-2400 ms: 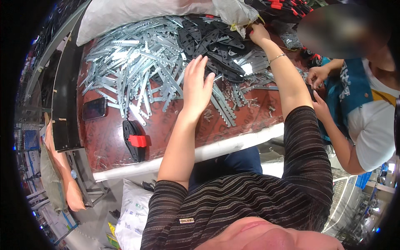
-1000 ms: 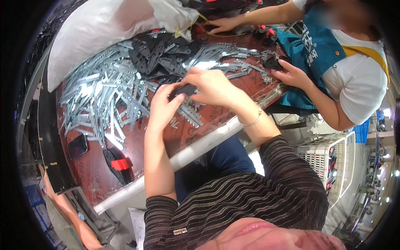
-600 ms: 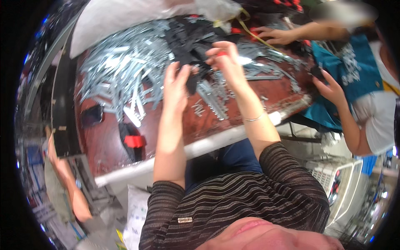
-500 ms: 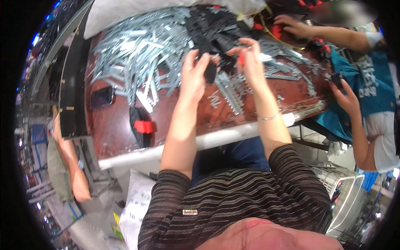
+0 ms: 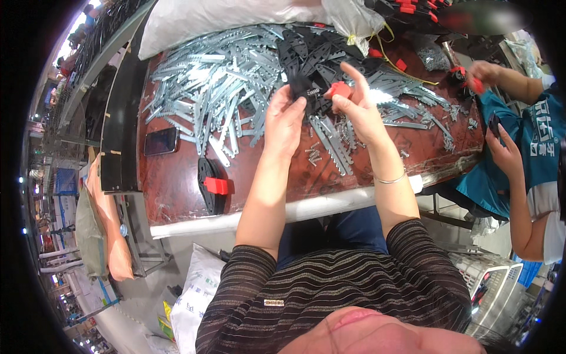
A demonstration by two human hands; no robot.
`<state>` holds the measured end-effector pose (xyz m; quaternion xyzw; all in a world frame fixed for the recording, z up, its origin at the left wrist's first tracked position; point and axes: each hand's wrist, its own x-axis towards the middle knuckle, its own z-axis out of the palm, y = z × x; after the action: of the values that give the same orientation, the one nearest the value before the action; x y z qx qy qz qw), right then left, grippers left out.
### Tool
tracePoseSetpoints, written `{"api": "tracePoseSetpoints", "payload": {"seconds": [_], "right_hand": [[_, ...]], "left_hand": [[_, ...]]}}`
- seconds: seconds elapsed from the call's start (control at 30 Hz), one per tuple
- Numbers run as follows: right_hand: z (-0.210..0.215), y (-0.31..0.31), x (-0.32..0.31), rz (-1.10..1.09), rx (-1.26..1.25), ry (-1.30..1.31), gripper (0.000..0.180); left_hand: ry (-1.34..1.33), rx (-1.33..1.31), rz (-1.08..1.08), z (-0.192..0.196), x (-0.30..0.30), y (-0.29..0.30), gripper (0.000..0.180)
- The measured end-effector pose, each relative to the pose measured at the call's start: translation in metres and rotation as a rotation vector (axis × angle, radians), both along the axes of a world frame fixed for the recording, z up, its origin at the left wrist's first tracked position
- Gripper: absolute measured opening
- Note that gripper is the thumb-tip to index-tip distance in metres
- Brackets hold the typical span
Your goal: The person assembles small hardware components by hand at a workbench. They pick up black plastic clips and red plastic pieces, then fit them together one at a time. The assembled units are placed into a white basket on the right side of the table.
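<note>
My left hand point(image 5: 284, 124) is closed on a black plastic part point(image 5: 302, 85), its thumb along the lower edge. A small coil spring point(image 5: 313, 92) shows at that part's right side; whether it is seated there I cannot tell. Just to the right, my right hand point(image 5: 362, 112) pinches a red plastic piece point(image 5: 339, 90) between thumb and finger, with the index finger raised. The red piece is close to the black part, seemingly apart from it. Beneath my hands lie toothed metal strips point(image 5: 331, 144) and loose springs point(image 5: 313, 154).
A big heap of metal strips point(image 5: 212, 82) adjoins a pile of black parts point(image 5: 342, 50). A phone point(image 5: 161, 141) and a black part with a red piece point(image 5: 216, 186) lie at left. A white sack point(image 5: 236, 15) stands behind. At right, a co-worker's hands point(image 5: 501, 144) hold parts.
The black part has been raised and turned in my left hand; my right hand now pinches the red piece beside it. The co-worker's far hand has drawn back from the red pieces, holding one.
</note>
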<state>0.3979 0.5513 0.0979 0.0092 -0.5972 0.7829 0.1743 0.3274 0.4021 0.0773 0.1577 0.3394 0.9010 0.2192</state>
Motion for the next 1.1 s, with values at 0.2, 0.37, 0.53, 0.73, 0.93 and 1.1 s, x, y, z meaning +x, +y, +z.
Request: {"api": "tracePoseSetpoints", "payload": {"seconds": [0.2, 0.37, 0.53, 0.73, 0.93, 1.1], "right_hand": [[-0.007, 0.0, -0.004, 0.034, -0.208, -0.072, 0.031], [-0.008, -0.011, 0.001, 0.039, -0.181, -0.13, 0.024], [-0.011, -0.012, 0.001, -0.017, -0.177, -0.167, 0.023], [-0.028, -0.017, -0.013, -0.143, 0.025, 0.036, 0.021], [-0.006, -0.021, 0.002, -0.37, 0.365, 0.094, 0.017], [-0.011, -0.019, 0.003, -0.382, 0.391, 0.099, 0.019]], "left_hand": [[0.14, 0.049, 0.099, -0.007, 0.001, 0.0, 0.026], [0.16, -0.043, 0.039, 0.0, 0.009, -0.004, 0.031], [0.258, -0.315, 0.124, 0.001, 0.01, 0.004, 0.022], [0.217, -0.284, 0.168, -0.002, 0.01, 0.012, 0.076], [-0.11, -0.3, -0.056, -0.009, 0.01, 0.007, 0.036], [-0.078, -0.303, 0.02, -0.004, 0.011, 0.006, 0.034]]}}
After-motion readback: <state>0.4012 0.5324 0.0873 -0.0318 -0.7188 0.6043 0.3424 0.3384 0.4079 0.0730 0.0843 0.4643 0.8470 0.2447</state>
